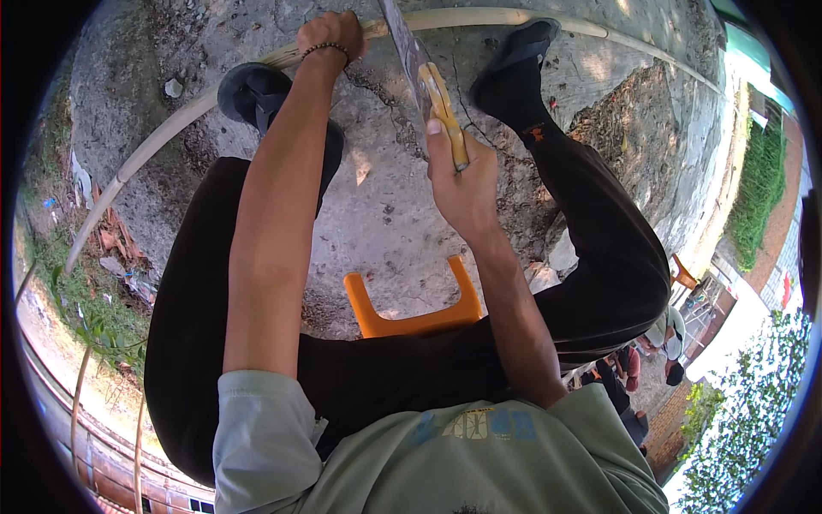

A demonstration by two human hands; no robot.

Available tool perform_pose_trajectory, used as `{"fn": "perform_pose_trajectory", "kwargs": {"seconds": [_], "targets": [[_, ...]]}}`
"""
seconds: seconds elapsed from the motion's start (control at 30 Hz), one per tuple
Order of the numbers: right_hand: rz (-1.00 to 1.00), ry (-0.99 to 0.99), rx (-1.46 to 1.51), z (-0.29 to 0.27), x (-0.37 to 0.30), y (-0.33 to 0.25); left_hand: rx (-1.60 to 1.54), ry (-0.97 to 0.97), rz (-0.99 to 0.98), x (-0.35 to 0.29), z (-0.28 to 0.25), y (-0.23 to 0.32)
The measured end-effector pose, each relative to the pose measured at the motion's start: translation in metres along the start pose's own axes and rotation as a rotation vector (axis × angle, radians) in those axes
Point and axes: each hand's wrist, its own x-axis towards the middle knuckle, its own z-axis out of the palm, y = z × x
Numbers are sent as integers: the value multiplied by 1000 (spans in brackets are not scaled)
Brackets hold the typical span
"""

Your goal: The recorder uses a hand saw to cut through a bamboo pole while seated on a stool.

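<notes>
My left hand [332, 38], with a dark beaded bracelet at its wrist, is closed around a long pale pole [184, 111] that looks like bamboo. The pole lies across the ground ahead of me and looks curved in this view. In my right hand [462, 176] is a long-bladed tool [438, 92] with a yellow handle. Its grey blade [401, 36] points away from me, crosses the pole in the picture and runs out of the top edge. Whether it is a saw or a machete I cannot tell, nor whether the blade touches the pole.
My dark shoes [514, 64] are planted close to the pole, left and right. An orange plastic stool [415, 324] is partly visible between my legs. Cracked concrete [385, 206] lies below, with weeds and debris [116, 257] at the left. Other people [638, 364] are farther off at right.
</notes>
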Motion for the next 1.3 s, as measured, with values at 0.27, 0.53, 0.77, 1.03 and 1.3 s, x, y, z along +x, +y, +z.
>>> {"fn": "perform_pose_trajectory", "kwargs": {"seconds": [0.27,0.53,0.77,1.03,1.3], "targets": [[127,43,84,-27,-72,7,-24,-8,5,-2,7,6],[41,-8,15,-23,-53,13,12,21,-6,-2,16,10],[99,-75,-41,-20,-82,4,-101,-35,-133,1,25,-8],[103,-33,13,-57,-97,-2,-28,-30,-63,-18,-2,4],[71,-55,-47,-45,-109,5,-41,-147,-77,-35,1,10]]}}
